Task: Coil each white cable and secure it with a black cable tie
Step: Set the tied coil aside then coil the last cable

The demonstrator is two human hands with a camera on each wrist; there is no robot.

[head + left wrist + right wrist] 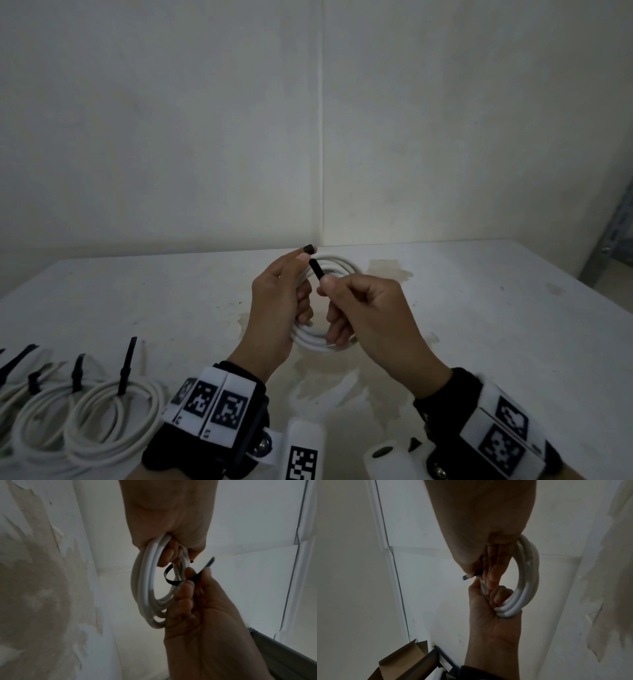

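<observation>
A coiled white cable (317, 342) is held upright above the table (479, 308). My left hand (279, 301) grips the coil's left side, fingers curled through the loop (145, 588), and its thumb tip presses the head of a black cable tie (308, 249) at the coil's top. My right hand (346, 294) pinches the tie's tail between thumb and forefinger. In the left wrist view the black cable tie (171, 580) curves around the cable strands. In the right wrist view only a short bit of the tie (465, 577) shows beside the coil (528, 588).
Several tied white coils (113, 418), black tie tails sticking up, lie at the table's near left. The tabletop is stained around the hands. A wall corner stands close behind. A metal frame (616, 246) is at the far right, an open cardboard box (402, 660) off the table's edge.
</observation>
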